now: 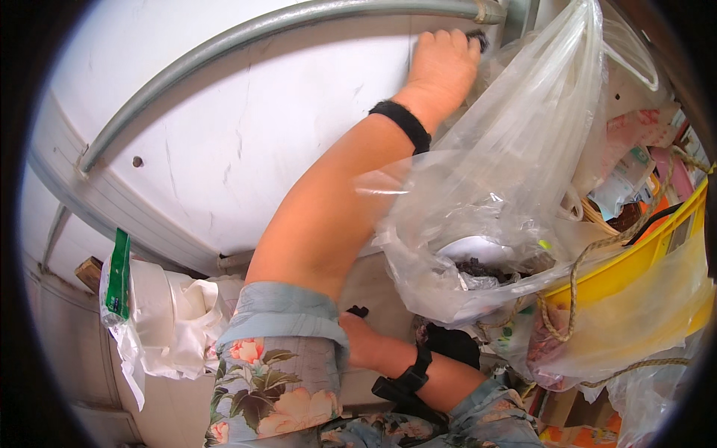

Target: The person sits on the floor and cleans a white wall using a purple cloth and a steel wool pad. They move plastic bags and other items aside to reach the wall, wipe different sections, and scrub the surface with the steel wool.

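Note:
My left hand (pixel 445 61) reaches far up against a white panel (pixel 269 140), its fingers curled on a small dark, crumpled item (pixel 478 41) that shows past the fingertips. A black band circles this wrist. Lower down, my right hand (pixel 358 336) is partly hidden behind my left sleeve; a small black item (pixel 357 311) shows at its edge, and whether it is gripped cannot be told. A black strap with a device is on the right wrist. Beside my left forearm hangs a clear plastic bag (pixel 504 185) with dark scraps and something white inside.
A grey metal tube (pixel 235 50) curves across the panel. White paper rolls (pixel 162 313) with a green packet (pixel 119 274) lie at left. At right are a yellow plastic container (pixel 633 252), a rope (pixel 574 291) and more plastic bags (pixel 650 291).

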Demonstrator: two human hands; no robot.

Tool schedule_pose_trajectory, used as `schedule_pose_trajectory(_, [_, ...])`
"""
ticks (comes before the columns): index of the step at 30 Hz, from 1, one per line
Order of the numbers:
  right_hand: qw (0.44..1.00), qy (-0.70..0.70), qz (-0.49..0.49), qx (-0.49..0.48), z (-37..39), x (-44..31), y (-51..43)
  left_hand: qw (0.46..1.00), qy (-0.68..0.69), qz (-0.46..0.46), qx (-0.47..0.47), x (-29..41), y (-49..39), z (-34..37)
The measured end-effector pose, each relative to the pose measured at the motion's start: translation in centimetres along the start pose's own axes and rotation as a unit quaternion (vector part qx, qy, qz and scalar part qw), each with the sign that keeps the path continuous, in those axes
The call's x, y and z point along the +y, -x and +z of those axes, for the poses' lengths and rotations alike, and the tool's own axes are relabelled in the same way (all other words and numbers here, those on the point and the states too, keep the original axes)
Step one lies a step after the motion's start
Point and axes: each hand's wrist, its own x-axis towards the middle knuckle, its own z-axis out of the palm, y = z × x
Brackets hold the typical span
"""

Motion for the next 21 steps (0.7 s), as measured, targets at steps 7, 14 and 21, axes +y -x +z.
schedule_pose_trajectory(7, [0.996,0.067,0.039,-0.040,-0.9,-0.4,0.3,0.977,0.179,0.024,-0.110,1.6,5.9,0.1])
schedule_pose_trajectory(14, [0.991,0.118,0.045,-0.043,-1.5,-0.4,-0.1,1.000,0.003,0.014,-0.026,-1.9,2.6,-1.4])
schedule_pose_trajectory(21, [0.988,0.130,0.068,-0.048,-1.9,-0.6,0.2,0.998,0.012,0.043,-0.050,-0.3,3.5,-0.2])
